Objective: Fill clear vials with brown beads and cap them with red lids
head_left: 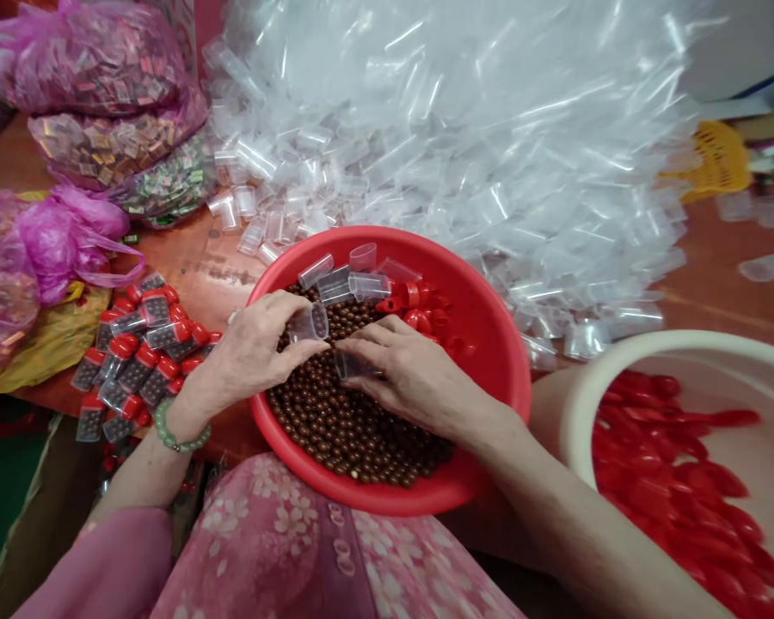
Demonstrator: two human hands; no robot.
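My left hand (264, 340), with a green bead bracelet at its wrist, grips a clear plastic tube (308, 323) tilted over the balls; some brown balls show in its mouth. Lower and to the right, my right hand (403, 361) is closed round a second clear tube (354, 364), held among the brown chocolate balls (328, 430). Both hands are inside a red basin (500, 361). Several loose tubes (369, 285) lie on the balls at the far side, and red caps (422, 309) rest beside them.
A huge heap of clear tubes (426, 172) covers the back of the table. Filled red-capped tubes (148, 344) lie on the left, near pink bags (70, 223) of small packets. At right stands a cream tub (580, 413) of red plastic pieces (690, 490). A yellow scoop (715, 159) lies farther back.
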